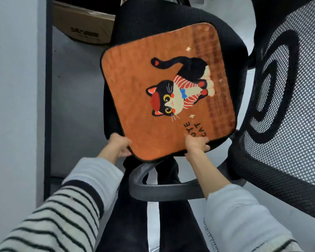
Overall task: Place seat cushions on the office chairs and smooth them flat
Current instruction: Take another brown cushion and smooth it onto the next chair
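An orange square seat cushion (pixel 135 79) with a black cat picture lies over the black mesh seat (pixel 149 17) of an office chair. My left hand (pixel 119 144) grips the cushion's near left corner. My right hand (pixel 196 143) grips its near edge, thumb on top by the printed letters. The cushion's near edge overhangs the seat toward me. The chair's mesh backrest (pixel 284 91) rises on the right, and its black armrest loop (pixel 162 190) sits just below the cushion.
A grey wall with a dark vertical frame (pixel 48 88) stands close on the left. A cardboard box (pixel 84 22) sits at the back left on the floor. My dark trouser legs (pixel 131 224) stand right against the armrest.
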A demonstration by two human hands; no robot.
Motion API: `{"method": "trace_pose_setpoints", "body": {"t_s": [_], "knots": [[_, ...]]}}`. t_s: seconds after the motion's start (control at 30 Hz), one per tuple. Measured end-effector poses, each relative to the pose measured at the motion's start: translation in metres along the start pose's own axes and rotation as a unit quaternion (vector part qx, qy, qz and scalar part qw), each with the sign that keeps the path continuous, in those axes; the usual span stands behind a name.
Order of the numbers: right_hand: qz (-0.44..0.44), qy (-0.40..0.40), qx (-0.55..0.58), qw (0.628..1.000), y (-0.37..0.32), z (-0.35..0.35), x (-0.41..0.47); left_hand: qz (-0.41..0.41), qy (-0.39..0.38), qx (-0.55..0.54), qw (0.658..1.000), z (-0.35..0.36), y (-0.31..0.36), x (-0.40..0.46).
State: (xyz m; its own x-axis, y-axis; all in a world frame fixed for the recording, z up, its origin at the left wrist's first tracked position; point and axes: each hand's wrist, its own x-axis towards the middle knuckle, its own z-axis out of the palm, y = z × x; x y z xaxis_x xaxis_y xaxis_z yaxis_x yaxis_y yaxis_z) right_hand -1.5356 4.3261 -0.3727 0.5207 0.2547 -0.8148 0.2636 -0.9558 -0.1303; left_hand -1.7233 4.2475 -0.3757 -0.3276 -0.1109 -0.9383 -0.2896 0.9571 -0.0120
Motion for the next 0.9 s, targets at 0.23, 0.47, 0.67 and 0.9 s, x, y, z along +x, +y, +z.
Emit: {"method": "trace_pose_setpoints", "body": {"t_s": [0.23, 0.47, 0.67, 0.9], "knots": [[0.104, 0.002, 0.076, 0.992, 0.000, -0.006, 0.031, 0.149, 0.070, 0.281, 0.945, 0.001, 0.010, -0.006], [0.064, 0.066, 0.122, 0.988, 0.006, -0.007, 0.032, 0.216, 0.163, -0.068, 0.960, -0.038, 0.091, 0.034], [-0.102, 0.119, 0.107, 0.982, -0.039, -0.010, 0.010, 0.134, 0.159, -0.108, 0.972, -0.031, 0.058, 0.022], [-0.289, 0.121, -0.116, 0.943, -0.139, -0.021, 0.007, 0.058, 0.004, 0.248, 0.967, -0.039, 0.023, -0.008]]}}
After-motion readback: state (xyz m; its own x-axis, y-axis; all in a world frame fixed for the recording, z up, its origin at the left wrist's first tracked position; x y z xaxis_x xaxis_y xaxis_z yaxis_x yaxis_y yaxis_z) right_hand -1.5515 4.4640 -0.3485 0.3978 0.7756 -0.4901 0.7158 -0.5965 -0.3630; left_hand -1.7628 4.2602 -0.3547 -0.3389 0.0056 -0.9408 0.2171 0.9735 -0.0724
